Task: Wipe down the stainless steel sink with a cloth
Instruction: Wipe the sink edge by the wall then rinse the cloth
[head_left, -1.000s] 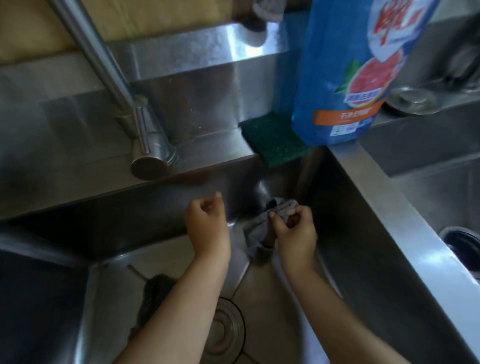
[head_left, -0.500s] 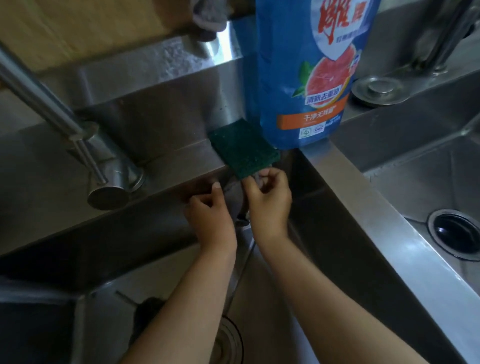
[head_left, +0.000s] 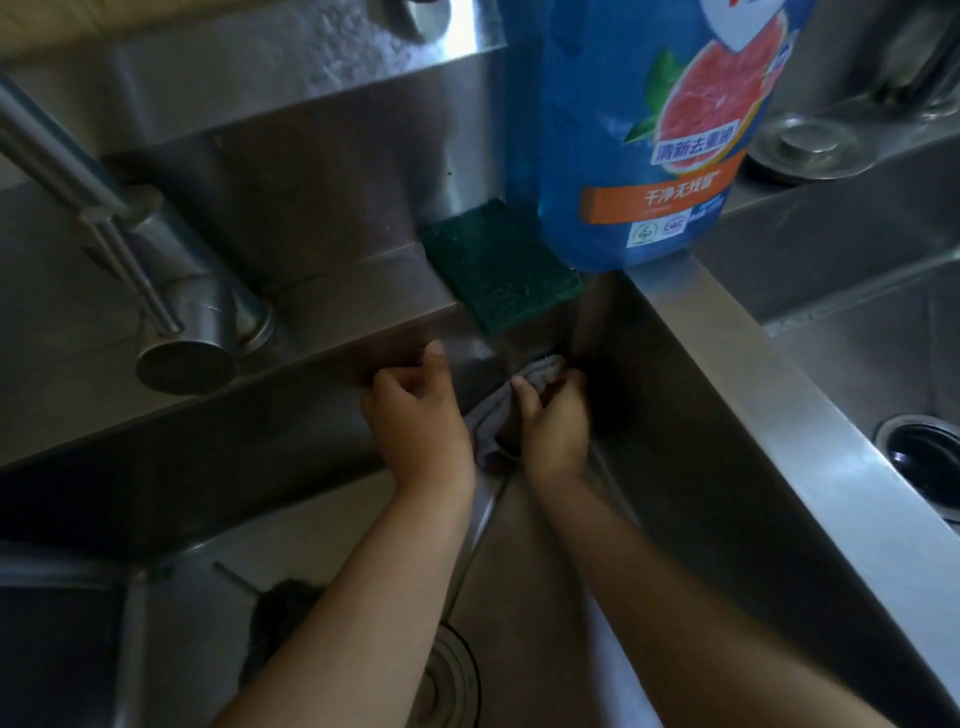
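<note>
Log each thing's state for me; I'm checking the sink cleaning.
grey cloth: bunched in the sink's back corner.
right hand: grips the cloth.
left hand: fingers curled, thumb against the sink wall.
faucet: no water visible.
green scouring pad: flat on the rim, overhanging the sink.
detergent bottle: upright on the rim.

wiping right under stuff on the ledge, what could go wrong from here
1. The green scouring pad overhangs the ledge just above the cloth gripped in the right hand; an upward stroke could knock it into the sink.
2. The blue detergent bottle stands on the corner right beside the pad; a bump there might tip it.
</note>
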